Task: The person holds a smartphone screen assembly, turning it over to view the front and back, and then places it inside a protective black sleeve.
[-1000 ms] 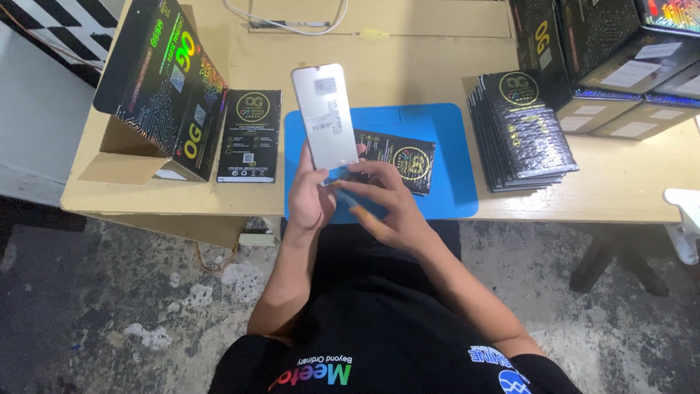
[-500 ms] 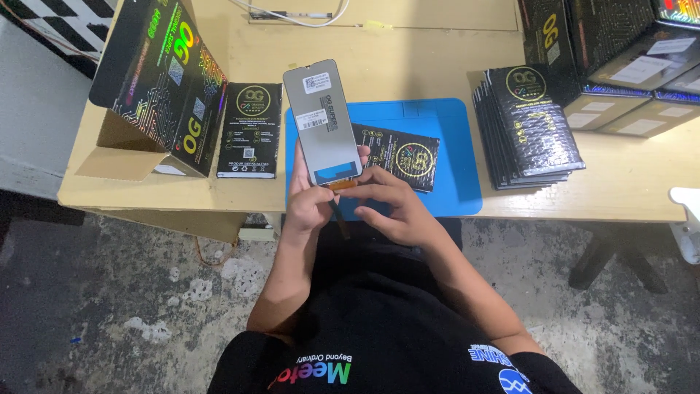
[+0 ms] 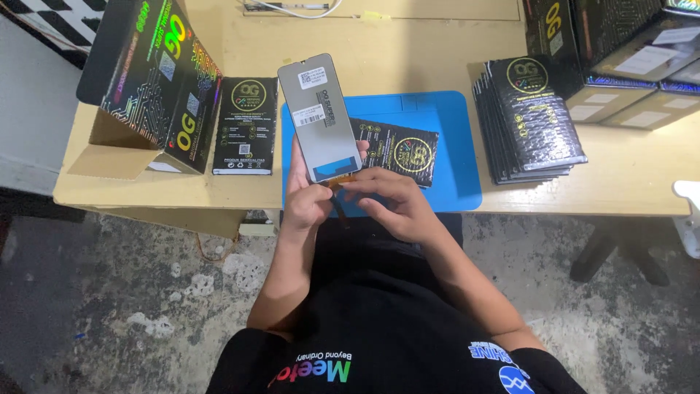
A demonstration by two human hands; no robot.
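Observation:
My left hand (image 3: 305, 195) holds a grey phone screen panel (image 3: 319, 117) by its lower end, back side up, with white stickers on it. It is raised over the blue mat (image 3: 445, 124). My right hand (image 3: 388, 197) pinches the orange flex cable at the panel's bottom edge. A black printed pouch (image 3: 397, 149) lies on the mat just right of the panel.
An open black carton (image 3: 149, 80) stands at the left of the wooden table (image 3: 627, 182), with a flat black box (image 3: 246, 125) beside it. A stack of black pouches (image 3: 529, 117) and several black boxes (image 3: 620, 51) sit at the right. Concrete floor lies below.
The panel has tilted and shifted slightly left, its grey back with stickers staying toward me. My right hand's fingers have closed in on the flex cable at the bottom.

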